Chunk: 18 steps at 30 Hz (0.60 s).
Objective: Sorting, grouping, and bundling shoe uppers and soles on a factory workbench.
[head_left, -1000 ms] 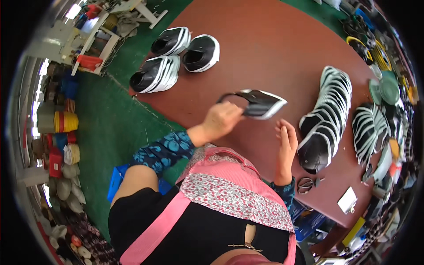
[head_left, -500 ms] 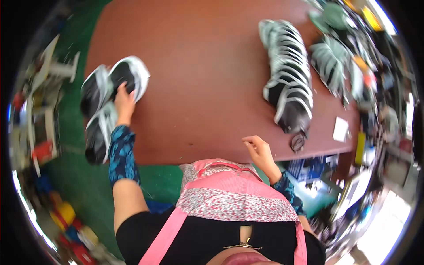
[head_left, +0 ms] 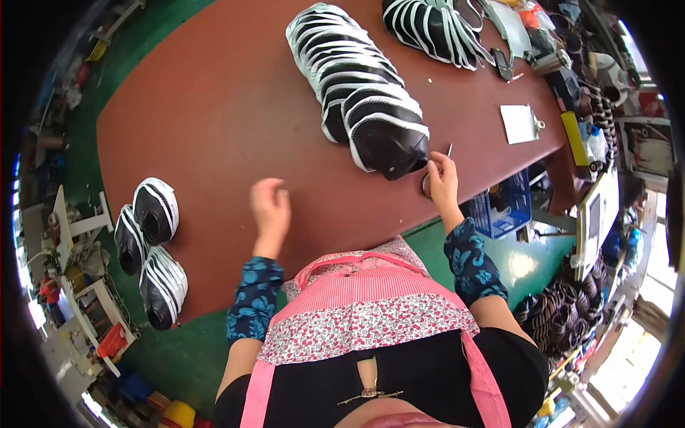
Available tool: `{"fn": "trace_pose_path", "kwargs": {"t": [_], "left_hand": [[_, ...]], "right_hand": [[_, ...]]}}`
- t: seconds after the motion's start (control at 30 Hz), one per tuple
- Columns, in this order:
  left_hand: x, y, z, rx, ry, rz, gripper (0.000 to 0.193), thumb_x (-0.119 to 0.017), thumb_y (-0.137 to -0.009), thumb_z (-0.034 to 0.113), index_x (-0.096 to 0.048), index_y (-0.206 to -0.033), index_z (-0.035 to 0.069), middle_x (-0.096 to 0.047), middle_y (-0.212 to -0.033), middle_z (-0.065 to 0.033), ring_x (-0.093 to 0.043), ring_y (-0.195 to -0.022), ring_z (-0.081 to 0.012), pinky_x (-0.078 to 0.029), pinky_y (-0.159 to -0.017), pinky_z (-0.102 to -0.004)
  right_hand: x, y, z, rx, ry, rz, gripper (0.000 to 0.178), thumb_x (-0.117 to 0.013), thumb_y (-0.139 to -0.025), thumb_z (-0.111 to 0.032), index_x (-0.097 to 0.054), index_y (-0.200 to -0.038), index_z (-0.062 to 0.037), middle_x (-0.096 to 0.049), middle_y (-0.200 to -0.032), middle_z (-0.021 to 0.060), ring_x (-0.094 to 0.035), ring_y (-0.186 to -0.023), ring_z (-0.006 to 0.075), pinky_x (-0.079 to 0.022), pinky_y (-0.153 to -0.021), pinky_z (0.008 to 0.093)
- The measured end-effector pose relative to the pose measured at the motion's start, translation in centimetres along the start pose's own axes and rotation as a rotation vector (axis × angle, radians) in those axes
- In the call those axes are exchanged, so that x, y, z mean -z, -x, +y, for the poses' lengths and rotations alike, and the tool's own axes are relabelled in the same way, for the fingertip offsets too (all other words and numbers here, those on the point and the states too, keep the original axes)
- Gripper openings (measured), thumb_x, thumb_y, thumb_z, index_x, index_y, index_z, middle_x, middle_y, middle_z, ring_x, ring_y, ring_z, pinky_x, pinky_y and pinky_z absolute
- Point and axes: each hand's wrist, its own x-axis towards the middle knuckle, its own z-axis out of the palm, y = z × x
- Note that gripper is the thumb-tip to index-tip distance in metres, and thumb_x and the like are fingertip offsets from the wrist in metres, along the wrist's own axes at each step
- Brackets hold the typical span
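"Shoe uppers point(head_left: 360, 75), black with white edging: where were the hands among them?"

"The right hand point(head_left: 442, 180) was at the near end of the long row point(head_left: 332, 43), fingers bent beside the tip of the end upper point(head_left: 385, 143); I couldn't tell whether they had pinched it. The left hand point(head_left: 271, 207) hung over the bench point(head_left: 235, 143) towards its near edge, loosely half open, holding nothing."

"Which step was that?"

"Reaching for another upper, I'd judge. It called for a pinch on that one alone, parting it from those behind, and for care around the scissors point(head_left: 426, 187) just beside the right hand."

"And further out?"

"Three small stacks point(head_left: 168, 278) sat by the left edge, towards the near left corner. A clipboard point(head_left: 519, 125) lay near the near right corner."

"What differed from half a second earlier?"

"Then, the left hand was at one of the small stacks; now it had come away. The right hand, clear of the row before, had come up to its end."
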Motion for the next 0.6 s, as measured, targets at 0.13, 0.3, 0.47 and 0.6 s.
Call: {"fn": "trace_pose_path", "kwargs": {"t": [0.13, 0.3, 0.47, 0.6], "left_hand": [[-12.3, 2.5, 15.0, -0.103, 0.372, -0.525, 0.021, -0.076, -0.097, 0.012, -0.078, -0.117, 0.008, -0.077, -0.121, -0.0139, -0.071, -0.117, -0.0378, -0.058, -0.102, -0.0472], [-23.6, 2.4, 21.7, -0.08, 0.228, -0.599, 0.069, -0.083, -0.093, 0.023, -0.056, -0.151, -0.002, -0.054, -0.153, -0.0301, -0.055, -0.139, -0.0477, -0.049, -0.116, -0.0499], [-23.6, -0.2, 19.8, 0.348, 0.025, -0.61, 0.084, -0.083, -0.093, 0.056, -0.06, -0.153, 0.002, -0.067, -0.143, -0.0324, -0.062, -0.132, -0.0538, -0.048, -0.115, -0.0553], [-25.5, -2.0, 21.2, 0.38, -0.057, -0.736, 0.089, -0.067, -0.098, 0.07, -0.058, -0.159, 0.006, -0.064, -0.151, -0.031, -0.062, -0.138, -0.0462, -0.048, -0.116, -0.0507]], "right_hand": [[-0.1, -6.7, 8.3, -0.548, -0.49, -0.07, 0.051, -0.063, -0.113, -0.041, -0.06, -0.149, -0.0052, -0.068, -0.129, 0.0122, -0.069, -0.113, 0.0238, -0.055, -0.096, 0.0345], [-2.5, -4.0, 8.3, -0.308, -0.22, -0.297, 0.045, -0.066, -0.109, -0.035, -0.068, -0.126, 0.0062, -0.073, -0.115, 0.0316, -0.07, -0.112, 0.0466, -0.054, -0.101, 0.0515], [1.1, -12.6, 0.9, 0.217, -0.143, -0.249, 0.04, -0.071, -0.108, -0.032, -0.063, -0.127, 0.0027, -0.065, -0.124, 0.0263, -0.062, -0.119, 0.0444, -0.051, -0.104, 0.0502], [-2.4, -25.2, -0.6, 0.327, -0.203, -0.265, 0.06, -0.069, -0.108, -0.04, -0.058, -0.149, 0.0028, -0.063, -0.147, 0.0304, -0.062, -0.136, 0.0457, -0.051, -0.11, 0.0503]]}}
